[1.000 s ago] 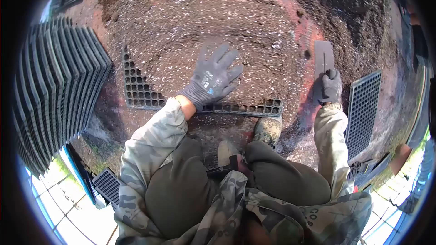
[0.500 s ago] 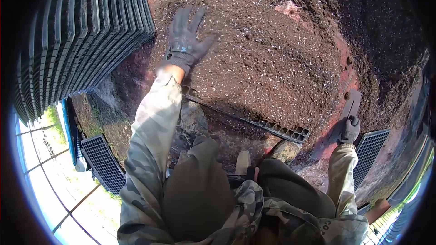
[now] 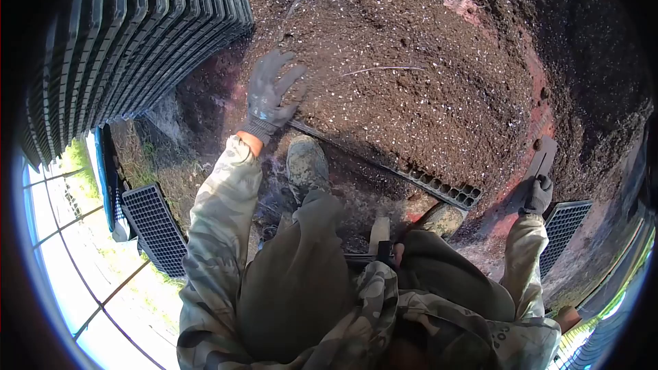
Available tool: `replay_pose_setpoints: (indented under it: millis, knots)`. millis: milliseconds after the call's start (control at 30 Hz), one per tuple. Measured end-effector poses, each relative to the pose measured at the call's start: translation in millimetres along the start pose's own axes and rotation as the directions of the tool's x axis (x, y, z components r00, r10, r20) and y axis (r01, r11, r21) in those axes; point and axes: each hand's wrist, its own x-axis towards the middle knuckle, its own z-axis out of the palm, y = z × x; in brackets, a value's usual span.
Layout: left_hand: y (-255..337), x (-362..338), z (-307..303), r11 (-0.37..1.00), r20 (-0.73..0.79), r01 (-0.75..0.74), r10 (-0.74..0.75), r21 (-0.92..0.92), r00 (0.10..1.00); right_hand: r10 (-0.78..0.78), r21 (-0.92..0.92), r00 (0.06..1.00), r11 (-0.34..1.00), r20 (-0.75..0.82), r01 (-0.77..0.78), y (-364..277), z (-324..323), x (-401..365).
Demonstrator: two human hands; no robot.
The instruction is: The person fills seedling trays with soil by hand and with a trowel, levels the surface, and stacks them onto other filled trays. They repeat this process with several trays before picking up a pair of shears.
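Observation:
My left hand [image 3: 273, 92], in a dark grey glove, has its fingers spread over the left edge of the soil [image 3: 411, 103]. Beneath that dark brown, white-flecked soil lies a black seedling tray [image 3: 449, 194]; only its front rim and some cells at the near right corner show. Off to the right, my right hand [image 3: 539, 195], gloved too, is closed around a flat grey scraper [image 3: 543, 156], whose blade points away from me beside the soil heap. How its handle sits in the fingers is partly hidden.
A tall stack of black seedling trays [image 3: 137, 41] stands at the far left. Single trays lean low at the left [image 3: 154, 229] and beside my right hand [image 3: 565, 226]. My boot [image 3: 306, 164] is close to the tray's front rim. Darker soil [image 3: 582, 48] is piled at the right.
My left hand has drawn back toward me, near the tray's left end. A thin pale strand now shows on the soil. My right hand keeps its hold on the scraper.

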Motion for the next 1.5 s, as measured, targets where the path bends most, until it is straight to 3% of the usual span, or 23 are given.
replay_pose_setpoints:
  millis: [33,100,167,267,367,433,500,533,567,633,733,833,933,1000,1100,1167,1233,1267,1300,1400,1500]
  knots:
    - [-4.5,-10.7,8.1,1.0,-0.001,0.005,-0.005,0.004,1.0,-0.002,0.032,1.0,1.0,0.004,0.002,3.3,0.5,0.8]
    - [-6.3,-18.8,13.5,0.967,-0.089,0.254,-0.256,-0.028,0.963,-0.006,0.028,1.0,1.0,0.007,0.005,2.0,-0.9,0.1]
    - [3.5,-12.1,19.8,0.971,-0.117,0.24,-0.236,0.019,0.965,-0.005,0.027,1.0,1.0,0.007,0.004,-1.5,-1.1,-0.7]
    - [23.3,16.6,20.7,0.959,-0.038,0.265,-0.263,0.099,0.964,0.063,0.018,0.998,0.998,0.006,-0.063,-9.1,-1.9,-3.0]
    - [8.5,47.3,39.7,0.938,-0.088,0.342,-0.337,0.052,0.937,-0.001,0.048,1.0,0.999,0.005,0.0,5.8,0.0,3.4]
    - [4.7,64.5,46.4,0.926,-0.074,0.377,-0.375,0.022,0.924,0.003,-0.057,1.0,0.998,-0.009,-0.004,-5.4,-2.7,-0.5]
    - [12.4,76.0,48.4,0.956,-0.014,0.266,-0.266,0.124,0.964,0.011,-0.09,1.0,0.996,-0.024,-0.014,-4.7,-3.5,0.8]
    - [20.2,77.0,49.2,0.988,0.003,0.131,-0.132,0.082,0.991,0.005,-0.044,1.0,0.999,-0.019,-0.005,2.8,-1.6,4.7]
    - [34.3,75.4,50.2,0.988,0.005,0.128,-0.129,0.087,0.992,-0.002,0.005,1.0,1.0,-0.013,0.002,7.5,2.0,5.5]
    - [70.1,63.7,49.0,0.974,-0.012,-0.074,0.073,-0.214,0.997,0.028,0.036,0.999,0.999,-0.016,-0.028,-0.9,2.3,0.6]
    - [108.1,38.4,34.9,0.953,0.069,-0.136,0.16,-0.271,0.985,0.05,0.057,0.999,0.997,-0.005,-0.049,-10.2,-1.5,-3.7]
    - [85.0,2.0,35.1,0.96,0.143,-0.217,0.243,-0.176,0.959,0.035,0.093,0.999,0.995,0.007,-0.036,-10.6,-0.7,-1.0]
    - [41.9,-27.1,19.2,0.986,0.027,-0.132,0.135,-0.1,0.991,0.025,0.161,1.0,0.987,0.007,-0.026,-8.3,0.7,-0.9]
    - [18.8,-39.7,5.0,0.999,0.04,-0.029,0.028,0.043,0.999,0.023,0.191,1.0,0.981,0.008,-0.024,-7.4,-1.0,-1.8]
    - [-0.3,-43.8,-7.1,0.998,0.074,0.043,-0.047,0.053,0.996,0.032,0.124,0.999,0.992,0.023,-0.035,-10.6,-1.6,-1.7]
    - [6.7,-40.3,-3.7,0.999,0.107,-0.009,0.005,0.036,0.994,0.083,0.19,0.996,0.978,0.046,-0.09,-13.4,-0.9,-4.8]
    - [39.2,-24.3,0.4,0.998,0.154,-0.054,0.059,-0.036,0.986,-0.079,-0.034,0.997,0.996,0.005,0.079,7.1,3.4,4.1]
    - [54.5,-13.2,2.7,0.987,0.212,-0.123,0.142,-0.102,0.967,-0.061,0.026,0.998,0.998,-0.022,0.061,4.1,3.2,0.2]
    - [71.2,-2.8,12.1,0.975,0.208,-0.163,0.192,-0.15,0.959,-0.012,-0.003,0.999,1.0,-0.035,0.011,-24.8,-4.8,-12.4]
    - [128.0,27.4,31.0,0.88,0.287,-0.382,0.457,-0.281,0.842,0.053,-0.092,0.997,0.994,-0.049,-0.058,-29.8,-6.4,-12.7]
    - [188.5,62.7,49.0,0.772,0.295,-0.446,0.602,-0.454,0.742,0.132,-0.106,0.991,0.986,-0.011,-0.133,-45.9,-11.5,-18.0]
